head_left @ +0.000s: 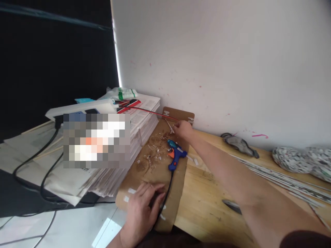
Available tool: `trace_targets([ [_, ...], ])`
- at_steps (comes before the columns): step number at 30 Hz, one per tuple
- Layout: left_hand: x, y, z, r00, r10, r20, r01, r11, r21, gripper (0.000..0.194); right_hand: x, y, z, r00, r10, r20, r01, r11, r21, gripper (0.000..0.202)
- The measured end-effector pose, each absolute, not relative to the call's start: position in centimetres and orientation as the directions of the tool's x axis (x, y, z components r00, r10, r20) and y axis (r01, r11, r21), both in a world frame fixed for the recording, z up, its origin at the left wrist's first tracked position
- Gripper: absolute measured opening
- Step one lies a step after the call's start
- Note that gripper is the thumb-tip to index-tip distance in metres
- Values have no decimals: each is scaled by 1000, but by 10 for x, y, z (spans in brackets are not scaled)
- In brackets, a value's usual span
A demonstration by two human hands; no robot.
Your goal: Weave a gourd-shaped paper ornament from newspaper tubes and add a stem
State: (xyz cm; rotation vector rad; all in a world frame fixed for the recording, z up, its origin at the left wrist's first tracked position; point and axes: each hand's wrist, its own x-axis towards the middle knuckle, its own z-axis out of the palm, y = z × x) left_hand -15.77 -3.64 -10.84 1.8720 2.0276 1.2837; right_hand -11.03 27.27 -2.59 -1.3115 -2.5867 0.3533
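Note:
My left hand [141, 206] rests near the front of a brown cardboard sheet [165, 220], fingers curved and thumb apart, with nothing visible in it. Beside it runs the black cord of a blue glue gun [177, 155] with an orange trigger, which lies on the cardboard. A clear glue stick pokes out of the gun's rear. At the far end, my right hand [183, 129] is closed in a pinch near a thin white stick [169, 126] and a red-and-black wire [152, 112]. What its fingertips grip is too small to make out.
Scraps and brown stains [150, 155] cover the cardboard's middle. To the left rises a tall newspaper stack [144, 127] with a white power strip [80, 107] and cables on it. Long paper rods [279, 175], a grey pouch-like item [239, 144] and a dark blade [231, 206] lie right.

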Motion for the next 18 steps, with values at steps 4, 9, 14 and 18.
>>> trace_targets([
  [4,-163,-38,-106,-198,872,448,779,-138,611,24,-74,265,-20,-613,783,102,688,593,-417,23],
  [9,-171,-40,-107,-170,877,450,807,-138,574,24,54,243,-7,-523,850,66,669,457,-586,35],
  [14,-179,-43,-118,-167,859,484,833,-140,536,24,187,204,-13,-255,963,83,650,235,-722,49],
  [18,-182,-40,-125,-238,839,489,851,-63,521,31,256,174,-27,-59,995,85,664,103,-740,41],
])
